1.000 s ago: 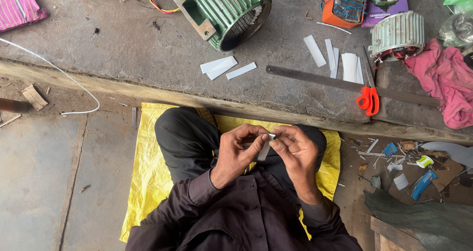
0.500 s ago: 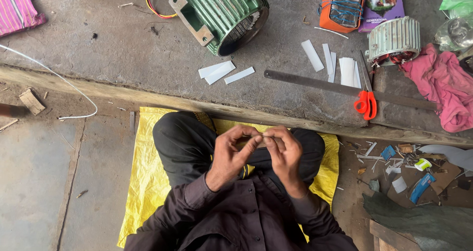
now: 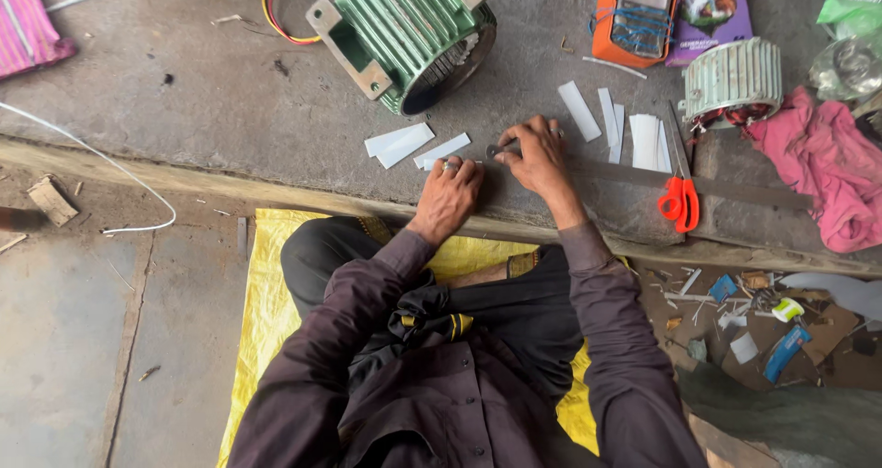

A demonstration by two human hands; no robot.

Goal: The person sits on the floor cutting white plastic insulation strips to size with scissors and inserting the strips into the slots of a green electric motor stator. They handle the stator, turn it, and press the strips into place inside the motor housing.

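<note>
On concrete ledge [image 3: 230,110]: hands side by side, left hand [image 3: 450,192] flat, right hand [image 3: 537,160] pressing steel ruler [image 3: 726,191]; scissors [image 3: 680,197] near.

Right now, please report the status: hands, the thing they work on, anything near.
Left hand flat on the concrete ledge. Right hand presses a white paper strip by the metal ruler. Orange scissors lie close.

green motor housing [image 3: 413,32] | orange-handled scissors [image 3: 681,200] | pink cloth [image 3: 818,174] | yellow mat [image 3: 266,293]

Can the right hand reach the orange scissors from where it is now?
Probably yes. The right hand rests on the metal ruler, and the orange scissors lie on that ruler, with nothing between them.
</note>
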